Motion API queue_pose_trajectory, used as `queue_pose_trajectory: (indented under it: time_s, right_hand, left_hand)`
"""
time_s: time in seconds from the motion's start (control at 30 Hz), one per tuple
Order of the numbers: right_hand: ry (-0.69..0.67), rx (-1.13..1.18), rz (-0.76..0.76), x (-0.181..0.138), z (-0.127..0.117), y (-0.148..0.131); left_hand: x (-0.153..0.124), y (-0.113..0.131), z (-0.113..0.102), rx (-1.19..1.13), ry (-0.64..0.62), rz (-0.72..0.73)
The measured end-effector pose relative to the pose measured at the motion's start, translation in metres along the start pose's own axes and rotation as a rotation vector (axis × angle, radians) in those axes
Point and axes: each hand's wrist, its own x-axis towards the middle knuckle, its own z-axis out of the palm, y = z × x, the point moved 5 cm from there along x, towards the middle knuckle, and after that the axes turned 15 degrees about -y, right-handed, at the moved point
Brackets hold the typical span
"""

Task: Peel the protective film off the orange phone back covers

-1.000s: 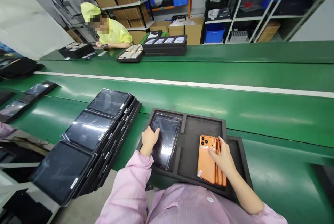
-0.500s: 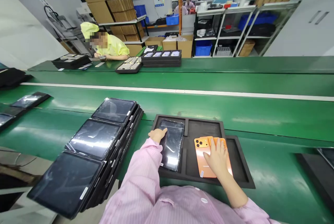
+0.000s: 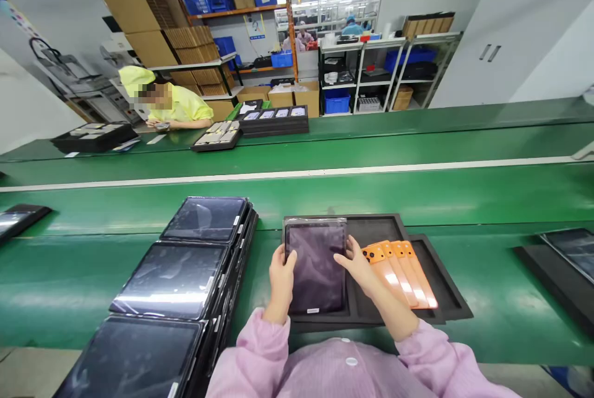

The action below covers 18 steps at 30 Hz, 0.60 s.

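A dark tablet (image 3: 318,268) in clear film, with a white label at its lower edge, lies over the left side of a black foam tray (image 3: 371,221). My left hand (image 3: 281,274) grips its left edge, thumb on the screen and fingers hidden at the side. On the opposite edge, my right hand (image 3: 355,260) is closed the same way, with its thumb over the glass. Several orange phones (image 3: 403,274) lie fanned out, backs up, in the tray's right part beside my right wrist. A second black tray (image 3: 457,299) shows underneath on the right.
To the left stand tall stacks of trays with tablets (image 3: 171,277). Another tray (image 3: 557,274) sits at the far right. Across the green bench (image 3: 417,197), a person in yellow (image 3: 185,104) handles a small item near trays of devices (image 3: 276,122).
My right hand has left the orange phones and taken the tablet's right edge. The phones are now spread into a fan. The tablet now faces up more fully, and the view has shifted.
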Motion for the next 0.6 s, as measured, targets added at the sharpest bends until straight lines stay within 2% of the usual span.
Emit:
queue_pose_trajectory:
  time_s: [0.17, 0.3, 0.53, 0.6]
  right_hand:
    - [-0.091, 0.084, -0.07, -0.022, 0.008, -0.02]
    - [-0.123, 0.115, -0.092, -0.038, 0.013, -0.02]
    - [-0.224, 0.06, -0.369, -0.046, 0.015, -0.026]
    - [-0.232, 0.051, -0.43, -0.047, 0.015, -0.029]
  left_hand:
    - [-0.038, 0.002, -0.014, -0.21, -0.044, 0.287]
    - [-0.042, 0.009, -0.022, -0.273, -0.115, 0.423]
    - [-0.047, 0.032, -0.029, -0.225, -0.29, 0.714]
    - [-0.047, 0.034, -0.028, -0.202, -0.339, 0.733]
